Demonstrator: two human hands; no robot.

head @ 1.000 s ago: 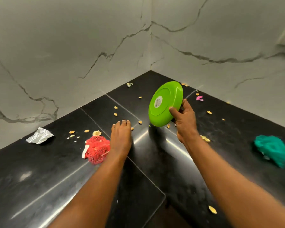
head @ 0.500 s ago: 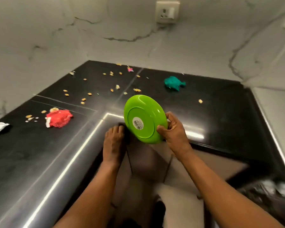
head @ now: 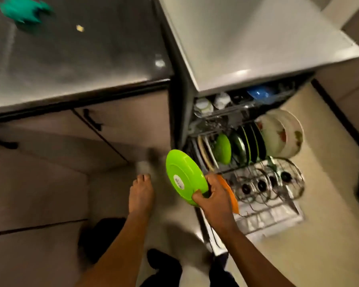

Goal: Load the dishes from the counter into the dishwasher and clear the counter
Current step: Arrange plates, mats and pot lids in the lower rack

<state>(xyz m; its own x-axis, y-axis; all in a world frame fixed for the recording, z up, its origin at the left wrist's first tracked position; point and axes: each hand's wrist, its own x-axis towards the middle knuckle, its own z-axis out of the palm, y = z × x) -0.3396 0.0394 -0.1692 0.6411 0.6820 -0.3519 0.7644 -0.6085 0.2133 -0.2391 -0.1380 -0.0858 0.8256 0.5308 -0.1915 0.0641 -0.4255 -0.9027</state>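
The right hand (head: 215,195) grips a green plate (head: 184,177) by its lower rim: the thumb is curled over the underside and the fingers (head: 212,181) wrap behind the rim. The plate is tilted on edge, its underside with a white sticker facing the camera. It is held in the air just left of the dishwasher rack (head: 263,183), at the rack's near left corner, touching nothing but the hand.

The left hand (head: 141,194) holds nothing; its fingers are straight and together, pointing away over the floor, left of the plate.

In the rack, a second green plate (head: 223,149), dark plates (head: 250,141) and white patterned plates (head: 282,134) stand on edge. An orange item (head: 231,195) stands just behind the right hand. On the worktop (head: 81,65), far left of the rack, lies a teal cloth (head: 23,10).
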